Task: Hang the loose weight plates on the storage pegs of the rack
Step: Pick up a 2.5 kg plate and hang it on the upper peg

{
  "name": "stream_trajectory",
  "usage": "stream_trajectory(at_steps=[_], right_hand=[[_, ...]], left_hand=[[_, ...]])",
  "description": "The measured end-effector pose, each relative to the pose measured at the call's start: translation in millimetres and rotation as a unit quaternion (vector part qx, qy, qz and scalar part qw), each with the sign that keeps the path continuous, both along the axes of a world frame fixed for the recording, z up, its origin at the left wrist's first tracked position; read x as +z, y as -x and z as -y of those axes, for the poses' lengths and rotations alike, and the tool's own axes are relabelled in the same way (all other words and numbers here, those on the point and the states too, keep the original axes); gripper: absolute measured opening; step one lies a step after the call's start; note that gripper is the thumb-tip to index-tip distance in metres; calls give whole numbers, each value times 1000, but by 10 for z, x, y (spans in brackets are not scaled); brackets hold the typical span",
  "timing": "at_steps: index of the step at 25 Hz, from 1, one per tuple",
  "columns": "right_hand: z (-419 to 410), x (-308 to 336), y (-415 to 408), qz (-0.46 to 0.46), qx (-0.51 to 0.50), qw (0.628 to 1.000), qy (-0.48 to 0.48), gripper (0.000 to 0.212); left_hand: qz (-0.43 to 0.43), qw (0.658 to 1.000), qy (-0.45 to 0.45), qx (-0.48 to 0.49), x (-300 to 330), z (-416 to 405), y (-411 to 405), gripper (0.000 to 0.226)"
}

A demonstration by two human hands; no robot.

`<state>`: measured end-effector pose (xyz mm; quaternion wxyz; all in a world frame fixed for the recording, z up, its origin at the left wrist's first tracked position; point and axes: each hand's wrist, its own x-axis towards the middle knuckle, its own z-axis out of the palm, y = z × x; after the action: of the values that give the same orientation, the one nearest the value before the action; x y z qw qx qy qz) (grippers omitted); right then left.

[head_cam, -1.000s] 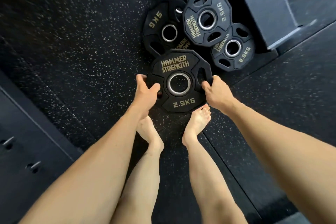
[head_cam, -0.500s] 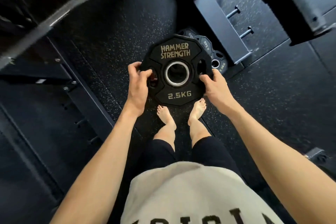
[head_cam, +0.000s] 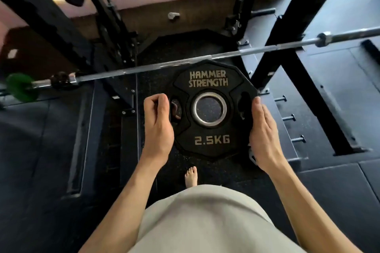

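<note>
- No bin, box or tray shows anywhere, so nothing here sits inside a container.
- The weight plate (head_cam: pixel 212 109) is black and many-sided with a steel-ringed centre hole; gold lettering reads "HAMMER STRENGTH" along its top and "2.5KG" along its bottom.
- It is held flat-faced toward the camera, up off the speckled floor (head_cam: pixel 205 51), just in front of the barbell (head_cam: pixel 185 62).
- The left hand (head_cam: pixel 157 123) clasps the plate's left edge, its fingers hooked through the left grip slot.
- The right hand (head_cam: pixel 265 129) is pressed along the plate's right edge; its fingers lie fairly straight against the rim, thumb beside the right slot.
- A green plate (head_cam: pixel 20 87) sits on the barbell's left end.
- Short storage pegs (head_cam: pixel 289 118) jut from the rack's base at right, all bare and well apart from the held plate.
- One bare foot (head_cam: pixel 191 176) stands on the floor below the plate.
</note>
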<state>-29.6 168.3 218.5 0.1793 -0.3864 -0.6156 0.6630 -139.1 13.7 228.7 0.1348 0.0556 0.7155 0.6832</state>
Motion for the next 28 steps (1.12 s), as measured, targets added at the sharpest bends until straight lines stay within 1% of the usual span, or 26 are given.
stream_trajectory(at_steps=[2, 4, 5, 7, 9, 11, 14, 16, 17, 18, 20, 23, 26, 28], right_hand=[[134, 163, -11, -30, 49, 998, -10, 67], [302, 330, 13, -50, 134, 990, -1, 70], [403, 412, 24, -57, 179, 982, -1, 68], [698, 558, 20, -84, 265, 961, 0, 58], [1001, 649, 20, -99, 324, 941, 10, 55], [1437, 759, -7, -107, 394, 913, 9, 62], [2192, 884, -92, -119, 483, 867, -13, 83], [2770, 937, -154, -134, 527, 839, -7, 90], [3036, 929, -176, -141, 540, 829, 0, 90], [3296, 931, -205, -147, 545, 825, 5, 86], [3905, 886, -271, -149, 554, 819, 9, 69], [4713, 892, -333, -138, 569, 811, -2, 62], [5257, 896, -249, -133, 560, 817, -27, 53], [5618, 865, -89, -133, 551, 823, -30, 55]], left_hand=[[10, 997, -16, 78, 139, 246, -180, 17], [14, 985, -39, 166, 285, 544, -430, 18], [7, 977, -48, 207, 364, 692, -569, 19], [-14, 955, -55, 293, 491, 1056, -878, 21], [-37, 932, -50, 358, 610, 1383, -1131, 22], [-56, 903, -47, 424, 699, 1779, -1432, 21], [-79, 864, -50, 495, 828, 2434, -1843, 21], [-91, 841, -41, 531, 887, 2943, -2075, 21], [-101, 833, -36, 543, 909, 3182, -2161, 22], [-109, 828, -35, 549, 928, 3418, -2234, 22], [-124, 819, -34, 559, 947, 4007, -2376, 20], [-134, 818, -24, 559, 975, 4799, -2480, 20], [-124, 824, -21, 552, 979, 5367, -2388, 19], [-124, 831, -22, 541, 954, 5749, -2192, 18]])
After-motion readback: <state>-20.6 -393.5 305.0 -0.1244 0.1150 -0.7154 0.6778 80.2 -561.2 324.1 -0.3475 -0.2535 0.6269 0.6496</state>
